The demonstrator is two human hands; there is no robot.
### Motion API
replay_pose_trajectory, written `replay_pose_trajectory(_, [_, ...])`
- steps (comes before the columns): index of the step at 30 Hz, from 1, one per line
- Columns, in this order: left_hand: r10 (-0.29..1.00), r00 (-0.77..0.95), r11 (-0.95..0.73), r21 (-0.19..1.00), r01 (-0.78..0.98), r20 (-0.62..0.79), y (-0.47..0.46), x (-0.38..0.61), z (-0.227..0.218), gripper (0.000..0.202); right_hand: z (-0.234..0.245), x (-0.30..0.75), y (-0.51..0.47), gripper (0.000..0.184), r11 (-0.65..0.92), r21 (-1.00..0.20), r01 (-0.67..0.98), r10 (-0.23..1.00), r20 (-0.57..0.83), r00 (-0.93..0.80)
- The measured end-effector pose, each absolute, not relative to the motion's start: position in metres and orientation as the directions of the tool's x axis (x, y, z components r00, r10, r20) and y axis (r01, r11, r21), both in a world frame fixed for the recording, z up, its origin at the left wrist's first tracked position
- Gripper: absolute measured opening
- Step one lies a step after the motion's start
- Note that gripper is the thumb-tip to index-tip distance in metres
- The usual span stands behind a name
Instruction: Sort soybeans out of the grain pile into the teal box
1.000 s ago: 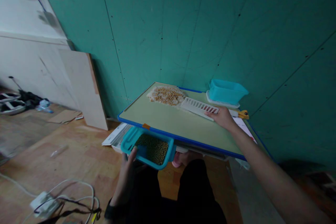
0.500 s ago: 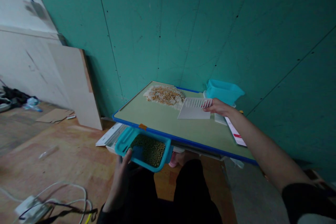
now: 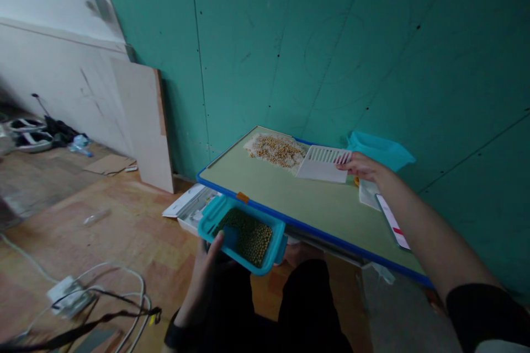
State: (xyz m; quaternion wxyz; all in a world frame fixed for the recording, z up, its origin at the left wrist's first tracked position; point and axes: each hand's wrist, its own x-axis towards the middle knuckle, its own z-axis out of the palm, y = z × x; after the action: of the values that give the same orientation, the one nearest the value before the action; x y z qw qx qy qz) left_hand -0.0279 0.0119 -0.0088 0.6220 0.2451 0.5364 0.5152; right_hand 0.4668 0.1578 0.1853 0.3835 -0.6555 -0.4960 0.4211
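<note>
My left hand grips the near left rim of a turquoise plastic container, thumb over the edge. Dark green and pale yellow beans lie inside it. It sits low, just in front of the table's blue edge. In my right hand is a white slotted plastic scoop, held by its right end over the table. The scoop's left edge meets the right end of a spread pile of tan beans and whitish grains.
A light-blue plastic bin stands behind my right hand. A phone lies under my right forearm. Below the table's left edge is an open white box. A power strip with cables lies on the floor at left.
The view has turned a little left, so the whole scene sits farther right. Both hands keep their holds. The scoop looks slightly more tilted and stays beside the pile.
</note>
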Motion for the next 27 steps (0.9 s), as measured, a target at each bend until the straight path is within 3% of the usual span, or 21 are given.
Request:
replay_pose_trajectory(10, [0.912,-0.129,0.322,0.874,-0.365,-0.39,0.012,-0.026,-0.01,0.079,0.166,0.414,0.153,0.052,-0.132,-0.936,0.326,0.99,-0.105,0.099])
replay_pose_trajectory(17, [0.907,-0.143,0.326,0.876,-0.356,-0.396,0.015,-0.026,-0.018,0.082,0.157,0.426,0.157,0.038,-0.13,-0.95,0.284,0.965,-0.056,0.257])
replay_pose_trajectory(27, [0.913,-0.136,0.322,0.883,-0.34,-0.385,0.013,-0.026,-0.012,0.079,0.162,0.451,0.153,0.036,-0.175,-0.949,0.263,0.921,-0.064,0.384])
